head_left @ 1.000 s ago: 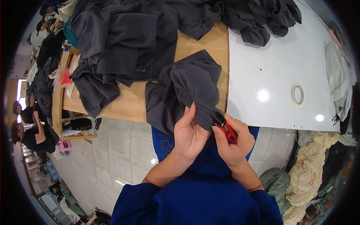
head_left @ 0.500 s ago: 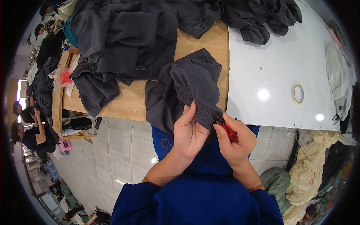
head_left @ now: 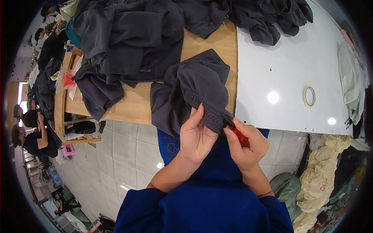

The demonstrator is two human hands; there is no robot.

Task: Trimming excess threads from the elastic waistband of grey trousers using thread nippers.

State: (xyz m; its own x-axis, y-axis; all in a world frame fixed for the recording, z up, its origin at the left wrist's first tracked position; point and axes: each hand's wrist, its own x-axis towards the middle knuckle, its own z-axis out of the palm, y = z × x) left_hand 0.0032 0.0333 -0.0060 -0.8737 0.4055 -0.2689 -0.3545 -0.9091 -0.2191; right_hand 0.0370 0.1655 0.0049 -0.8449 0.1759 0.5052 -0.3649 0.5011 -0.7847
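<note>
A dark grey garment [head_left: 194, 89] hangs over the front edge of the wooden table [head_left: 210, 40]. My left hand [head_left: 197, 134] grips its gathered elastic band from below, thumb up along the fabric. My right hand [head_left: 246, 145] holds small red-handled snips [head_left: 237, 134], their dark tip touching the band's edge right beside my left hand. Both forearms come up from my blue sleeves at the bottom of the head view.
A large pile of dark grey garments [head_left: 128, 42] covers the table's back and left. A white tabletop [head_left: 295, 73] on the right carries a tape roll [head_left: 309, 96]. Cream and green cloth heaps [head_left: 322, 171] lie at lower right. People sit at far left [head_left: 33, 136].
Both hands stay at the band; my right hand with the snips has shifted slightly along its edge. The garment has barely moved.
</note>
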